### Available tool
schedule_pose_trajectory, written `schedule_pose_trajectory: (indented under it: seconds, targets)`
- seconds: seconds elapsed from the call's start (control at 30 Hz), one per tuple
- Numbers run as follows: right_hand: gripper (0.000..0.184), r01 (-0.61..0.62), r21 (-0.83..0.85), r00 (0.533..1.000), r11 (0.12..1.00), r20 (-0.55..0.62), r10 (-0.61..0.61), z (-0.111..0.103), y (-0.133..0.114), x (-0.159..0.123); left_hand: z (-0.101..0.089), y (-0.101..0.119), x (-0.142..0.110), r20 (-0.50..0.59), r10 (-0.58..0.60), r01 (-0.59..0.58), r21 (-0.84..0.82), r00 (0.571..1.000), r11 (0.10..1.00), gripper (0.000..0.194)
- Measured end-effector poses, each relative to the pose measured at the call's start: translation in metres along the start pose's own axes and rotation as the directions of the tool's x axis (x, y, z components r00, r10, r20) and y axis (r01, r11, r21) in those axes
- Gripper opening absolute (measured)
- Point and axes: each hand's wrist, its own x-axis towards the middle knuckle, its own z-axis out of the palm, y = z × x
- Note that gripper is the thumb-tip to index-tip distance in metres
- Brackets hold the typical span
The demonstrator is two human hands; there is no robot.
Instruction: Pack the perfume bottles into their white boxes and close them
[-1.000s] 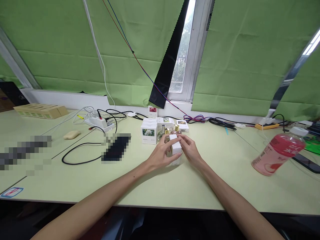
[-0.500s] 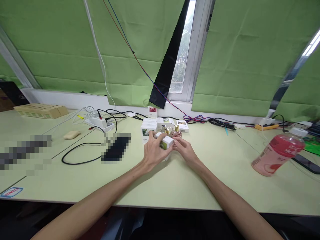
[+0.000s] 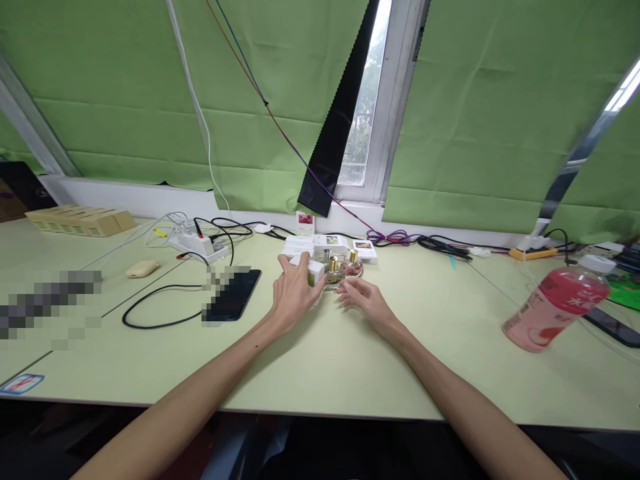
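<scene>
A small white box with a green print [image 3: 315, 272] is in my left hand [image 3: 291, 293], with the thumb along its near right side and the fingers over its top. My right hand [image 3: 367, 299] is just right of it, fingers loosely bent and apart, fingertips near a small clear glass piece [image 3: 332, 287] on the table. Beyond the hands stand small perfume bottles: one with a gold cap [image 3: 334, 270], a pinkish one [image 3: 353, 267] and a silver-capped one [image 3: 327, 257]. White boxes [image 3: 299, 246] sit behind my left hand, which partly hides them.
A white box [image 3: 365, 251] lies behind the bottles. A black phone [image 3: 233, 295] with a cable and a power strip [image 3: 196, 244] are left. A pink drink bottle [image 3: 557, 303] stands right, before another phone [image 3: 617, 327]. Cables run along the wall.
My left hand has moved left with the white box, away from my right hand. My right hand has let go of the box and its fingers have loosened. The bottles show more fully.
</scene>
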Motion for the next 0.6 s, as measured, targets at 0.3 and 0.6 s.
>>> schedule_pose_trajectory:
  seconds: [0.3,0.6]
  targets:
    - [0.052,-0.001,-0.045,0.999,0.999,0.038,0.002,-0.001,0.0,-0.002,-0.001,-0.001,0.004,0.016,-0.027,0.027,0.037,1.0,0.999,0.053]
    - [0.052,-0.019,-0.041,0.998,0.999,0.063,0.021,0.0,0.001,-0.002,-0.005,-0.005,0.011,0.018,-0.084,0.081,0.138,0.996,0.987,0.062]
